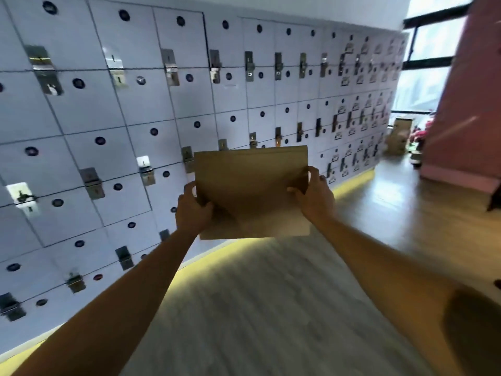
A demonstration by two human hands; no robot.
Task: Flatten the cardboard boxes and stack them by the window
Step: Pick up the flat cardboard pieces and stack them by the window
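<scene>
Flat brown cardboard box (pixel 252 191), long axis left-right, gripped at its side edges by left hand (pixel 193 206) and right hand (pixel 315 195); bright window (pixel 423 63) lies far right.

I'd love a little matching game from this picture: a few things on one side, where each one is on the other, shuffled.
Things:
1. flattened cardboard box
2. lockers
3. window
4. cardboard boxes

Places:
A. far end of the corridor, upper right
B. held between the left hand and right hand
C. on the floor at the far end, below the window
D. covering the wall on the left

Pairs: 1-B, 2-D, 3-A, 4-C
</scene>
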